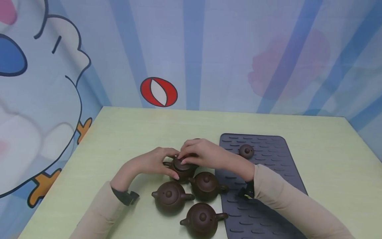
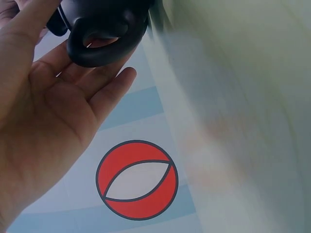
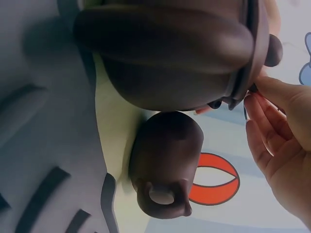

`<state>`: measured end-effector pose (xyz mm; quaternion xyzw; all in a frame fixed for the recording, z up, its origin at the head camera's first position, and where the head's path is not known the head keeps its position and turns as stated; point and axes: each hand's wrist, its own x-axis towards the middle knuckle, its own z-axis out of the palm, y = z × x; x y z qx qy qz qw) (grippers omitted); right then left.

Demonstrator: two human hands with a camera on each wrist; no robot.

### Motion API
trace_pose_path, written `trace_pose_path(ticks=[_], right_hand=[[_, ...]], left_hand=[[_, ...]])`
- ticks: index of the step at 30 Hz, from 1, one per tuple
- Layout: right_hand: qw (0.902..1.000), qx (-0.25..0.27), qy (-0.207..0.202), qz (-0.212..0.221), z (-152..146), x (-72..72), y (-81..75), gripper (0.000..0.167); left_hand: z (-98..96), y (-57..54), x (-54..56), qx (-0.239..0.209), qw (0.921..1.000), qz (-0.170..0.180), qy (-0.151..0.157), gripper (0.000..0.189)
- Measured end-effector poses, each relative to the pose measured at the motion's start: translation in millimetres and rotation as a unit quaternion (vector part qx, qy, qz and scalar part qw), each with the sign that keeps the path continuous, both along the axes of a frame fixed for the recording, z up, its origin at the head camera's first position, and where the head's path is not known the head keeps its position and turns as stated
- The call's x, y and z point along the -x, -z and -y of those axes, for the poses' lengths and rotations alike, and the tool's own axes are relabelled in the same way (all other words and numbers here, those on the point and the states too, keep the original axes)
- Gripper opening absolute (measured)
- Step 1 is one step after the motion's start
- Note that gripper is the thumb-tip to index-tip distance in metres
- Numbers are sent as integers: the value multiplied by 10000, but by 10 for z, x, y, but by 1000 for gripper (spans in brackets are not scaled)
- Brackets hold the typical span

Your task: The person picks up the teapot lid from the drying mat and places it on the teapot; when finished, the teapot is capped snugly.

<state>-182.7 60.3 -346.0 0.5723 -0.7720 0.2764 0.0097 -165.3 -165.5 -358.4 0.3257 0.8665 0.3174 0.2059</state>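
Near the middle of the table, my left hand (image 1: pixel 153 161) holds a dark brown teapot (image 1: pixel 182 175), its thumb in front and fingers behind. The teapot's looped handle (image 2: pixel 104 56) shows above the palm in the left wrist view. My right hand (image 1: pixel 203 154) reaches over from the right and pinches the teapot's lid (image 1: pixel 180 164) with thumb and fingertips. The lid sits at the pot's mouth; whether it is fully seated I cannot tell. In the right wrist view a nearer teapot (image 3: pixel 175 58) hides most of the held one.
Teapots stand close in front: one at left (image 1: pixel 170 197), one at right (image 1: pixel 206 186), one nearest me (image 1: pixel 203 219). Behind the right hand is a dark handled vessel (image 3: pixel 167 150), mostly hidden from above. A grey ridged mat (image 1: pixel 262 205) carries a small lidded pot (image 1: pixel 246 151) beside the right forearm.
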Motion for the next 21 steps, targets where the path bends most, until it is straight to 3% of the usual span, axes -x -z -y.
trace_pose_path(ticks=[14, 21], right_hand=[[9990, -273, 192, -296, 86, -20, 4, 14], [9986, -57, 365, -381, 1, -16, -60, 11]], left_hand=[[1, -6, -14, 35, 9999, -102, 46, 50], [4, -19, -14, 35, 9998, -157, 76, 60]])
